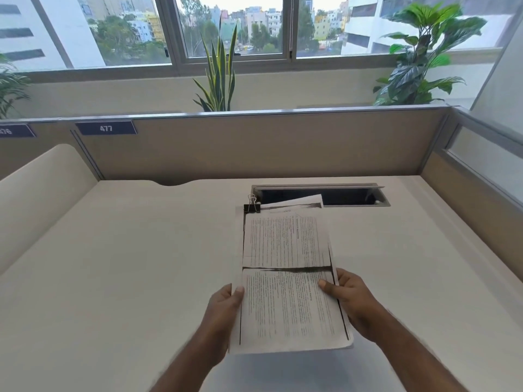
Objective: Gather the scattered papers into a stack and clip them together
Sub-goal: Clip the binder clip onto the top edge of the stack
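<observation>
A stack of printed papers [285, 278] is held above the cream desk [127, 264], long side pointing away from me. My left hand [226, 304] grips its left edge with the thumb on top. On the right edge, my right hand [351, 298] holds it the same way. A black binder clip [252, 207] with silver handles sits at the stack's far left corner; whether it grips the sheets or lies on the desk behind them is unclear. The far sheets are slightly fanned out of line.
An open cable slot [353, 195] is cut into the desk just beyond the papers. Beige partition walls [254, 145] close the desk at the back and right, a curved divider [42, 188] at the left. Plants stand behind the partition.
</observation>
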The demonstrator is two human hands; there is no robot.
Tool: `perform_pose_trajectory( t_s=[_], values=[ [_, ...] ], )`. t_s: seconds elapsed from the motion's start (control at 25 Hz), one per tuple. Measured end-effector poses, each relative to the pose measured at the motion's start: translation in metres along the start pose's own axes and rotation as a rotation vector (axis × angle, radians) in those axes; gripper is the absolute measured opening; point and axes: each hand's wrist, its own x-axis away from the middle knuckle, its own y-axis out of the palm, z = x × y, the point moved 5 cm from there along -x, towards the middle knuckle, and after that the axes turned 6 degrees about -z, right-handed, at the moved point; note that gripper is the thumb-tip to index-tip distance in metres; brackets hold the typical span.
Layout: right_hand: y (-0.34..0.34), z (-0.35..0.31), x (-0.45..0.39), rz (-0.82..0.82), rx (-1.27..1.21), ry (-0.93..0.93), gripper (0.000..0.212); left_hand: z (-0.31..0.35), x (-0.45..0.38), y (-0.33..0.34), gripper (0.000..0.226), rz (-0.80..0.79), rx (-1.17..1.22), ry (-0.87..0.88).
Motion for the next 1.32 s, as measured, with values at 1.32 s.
perform_pose_trajectory(
  t_s=[1.32],
  values=[
    [0.157,-0.028,-0.288,0.014,0.516,0.182,0.022,0.154,-0.24,-0.177,0.025,0.344,-0.64,0.098]
  ],
)
